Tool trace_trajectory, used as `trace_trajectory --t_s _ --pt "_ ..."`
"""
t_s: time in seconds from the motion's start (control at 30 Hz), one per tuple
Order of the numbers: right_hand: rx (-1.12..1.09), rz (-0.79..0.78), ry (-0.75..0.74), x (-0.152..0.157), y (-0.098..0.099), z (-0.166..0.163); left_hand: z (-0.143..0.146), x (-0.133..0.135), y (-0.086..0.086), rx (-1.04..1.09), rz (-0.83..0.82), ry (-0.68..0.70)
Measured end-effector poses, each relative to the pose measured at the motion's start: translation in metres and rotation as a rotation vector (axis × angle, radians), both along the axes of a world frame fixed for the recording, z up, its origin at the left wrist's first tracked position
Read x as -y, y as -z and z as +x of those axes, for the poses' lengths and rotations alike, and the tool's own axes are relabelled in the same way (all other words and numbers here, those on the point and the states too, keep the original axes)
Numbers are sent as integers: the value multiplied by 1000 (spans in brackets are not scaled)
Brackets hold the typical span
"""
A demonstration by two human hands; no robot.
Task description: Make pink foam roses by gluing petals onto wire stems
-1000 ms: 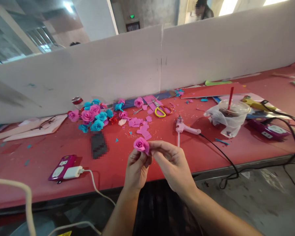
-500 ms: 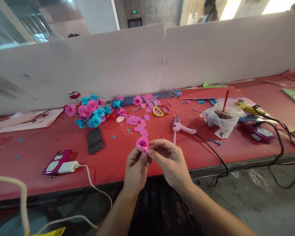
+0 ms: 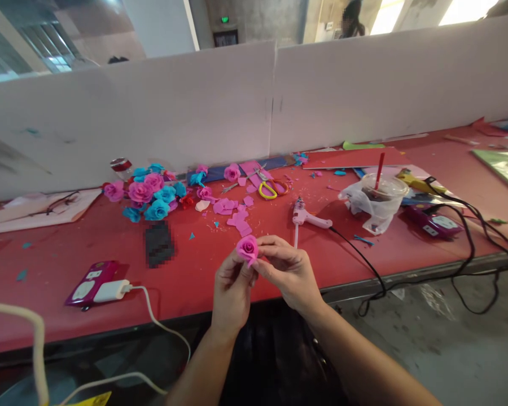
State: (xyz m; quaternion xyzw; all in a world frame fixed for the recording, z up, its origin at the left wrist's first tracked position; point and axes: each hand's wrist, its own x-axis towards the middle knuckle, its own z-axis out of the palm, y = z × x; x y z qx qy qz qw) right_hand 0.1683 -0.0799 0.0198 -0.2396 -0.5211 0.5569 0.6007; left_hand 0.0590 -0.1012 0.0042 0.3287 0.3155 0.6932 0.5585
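A small pink foam rose [image 3: 247,247] is pinched between both my hands just above the near edge of the red table [image 3: 76,248]. My left hand [image 3: 231,293] grips it from below with closed fingers. My right hand [image 3: 288,270] presses its fingertips against the rose's right side. Loose pink petal pieces [image 3: 237,217] lie on the table behind the rose. A pink glue gun [image 3: 305,217] lies right of them, its black cord running off the table edge.
A cluster of pink, blue and red foam roses [image 3: 150,194] sits at the back left. Yellow-handled scissors [image 3: 268,188], a plastic cup with a red straw [image 3: 379,194], a purple power strip [image 3: 93,281] with a white plug, and white partition boards [image 3: 195,113] surround the work area.
Both hands have kept hold of the rose and turned it slightly. The view has shifted a little, so table objects appear further left.
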Motion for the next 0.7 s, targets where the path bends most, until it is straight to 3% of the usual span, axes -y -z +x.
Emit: trace_trajectory --t_s 0.33,0.53,0.7 --pt "29 -73 66 0 -4 4 12 1 0 -119 8 -44" --pt "92 -84 221 7 -9 -2 18 4 -5 -241 7 -84" --pt "218 -2 403 10 -9 -8 23 5 -6 -274 18 -135"
